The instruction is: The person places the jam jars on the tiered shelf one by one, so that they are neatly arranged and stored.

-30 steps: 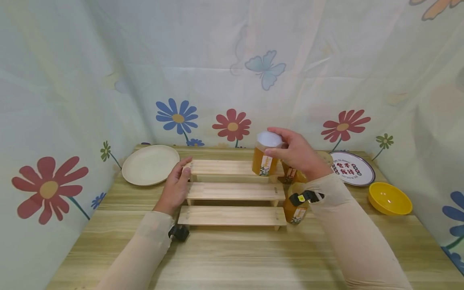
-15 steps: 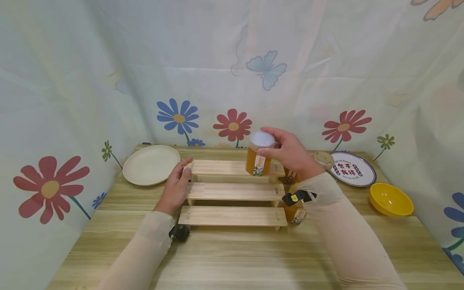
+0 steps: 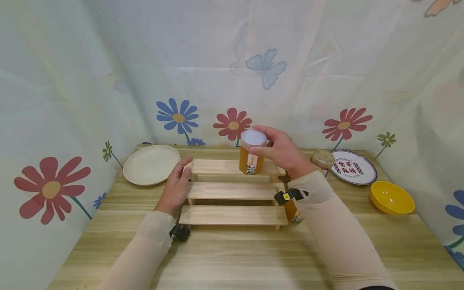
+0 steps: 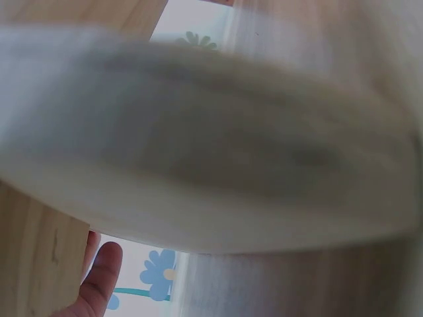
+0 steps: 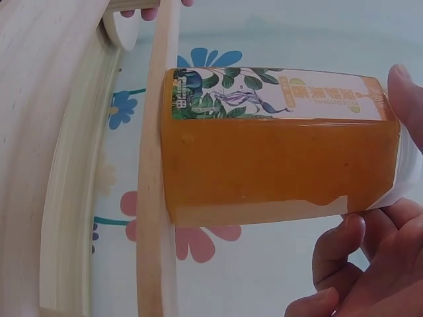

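Note:
A three-tiered pale wooden rack [image 3: 232, 215] stands on the table. At its upper left end, my left hand [image 3: 175, 188] grips the side of the top tier, thumb towards me. My right hand [image 3: 282, 152] holds an amber-orange jar [image 3: 249, 161] by its white lid, thumb in front and fingers behind. The jar is upright, with its base right at the top tier. In the right wrist view the jar [image 5: 277, 162] shows a faceted body and a white label with green leaves. A blurred pale band covers most of the left wrist view.
Another orange jar [image 3: 291, 210] stands at the rack's right end, partly hidden by the right forearm. Behind that arm is a jar with a tan lid [image 3: 323, 158]. A cream plate [image 3: 151, 165] lies back left; a printed white plate [image 3: 353, 168] and yellow bowl [image 3: 391, 198] are right.
My right hand has carried the jar leftwards along the top tier. The tan-lidded jar behind the right arm has come more into view. The left hand keeps its hold on the rack.

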Action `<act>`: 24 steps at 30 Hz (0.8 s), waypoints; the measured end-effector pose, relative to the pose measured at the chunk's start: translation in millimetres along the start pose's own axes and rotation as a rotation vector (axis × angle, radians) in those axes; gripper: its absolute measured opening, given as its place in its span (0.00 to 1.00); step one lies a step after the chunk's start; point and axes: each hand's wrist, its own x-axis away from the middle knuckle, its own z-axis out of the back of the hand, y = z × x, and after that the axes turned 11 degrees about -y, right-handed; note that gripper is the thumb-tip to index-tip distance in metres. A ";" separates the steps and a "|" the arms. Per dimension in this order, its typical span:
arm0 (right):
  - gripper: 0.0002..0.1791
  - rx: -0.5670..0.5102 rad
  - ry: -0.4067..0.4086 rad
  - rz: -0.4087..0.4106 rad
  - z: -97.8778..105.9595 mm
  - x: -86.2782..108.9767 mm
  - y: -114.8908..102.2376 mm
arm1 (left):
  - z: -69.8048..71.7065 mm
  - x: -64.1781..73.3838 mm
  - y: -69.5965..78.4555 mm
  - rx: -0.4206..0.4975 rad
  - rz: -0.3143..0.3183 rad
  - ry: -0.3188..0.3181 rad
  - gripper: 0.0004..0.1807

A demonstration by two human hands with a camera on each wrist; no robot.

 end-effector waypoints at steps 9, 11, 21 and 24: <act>0.40 0.005 -0.013 0.046 -8.0 -9.8 -3.9 | 0.3 0.0 2.0 0.008 -0.006 0.008 0.26; 0.40 -0.006 -0.012 0.049 -10.2 -11.2 -5.0 | 0.5 0.2 3.0 0.001 -0.003 0.008 0.26; 0.39 -0.027 -0.014 0.050 -21.2 -22.9 -11.6 | 0.8 -0.1 10.2 0.003 0.026 0.000 0.26; 0.39 -0.033 -0.023 0.057 -24.9 -27.1 -12.8 | 0.4 3.0 21.6 0.010 0.044 -0.006 0.26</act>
